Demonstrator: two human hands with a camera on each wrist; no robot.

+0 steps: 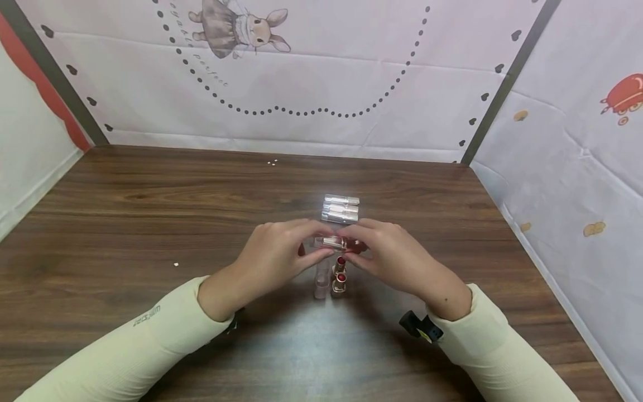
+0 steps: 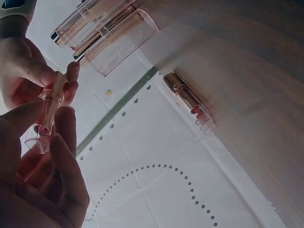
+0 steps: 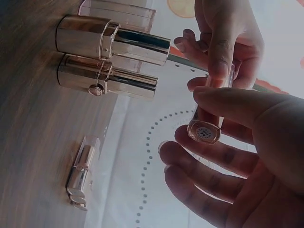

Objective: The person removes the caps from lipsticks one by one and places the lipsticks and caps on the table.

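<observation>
Lower centre: standing lipsticks (image 1: 339,286) could be toppled if brushed. Near frame centre: another lipstick (image 1: 332,242) is pinched by left hand (image 1: 278,245) and right hand (image 1: 390,254), fingers curled; could be dropped if pulled crooked.

Fingers (image 1: 317,258) partly hide the lipstick (image 1: 332,242), its base label (image 3: 205,133) too small to read.

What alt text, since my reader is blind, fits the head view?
Left hand and right hand hold a lipstick between them over a table. Two uncapped lipsticks stand in front beside clear caps; silver tubes lie behind.
</observation>
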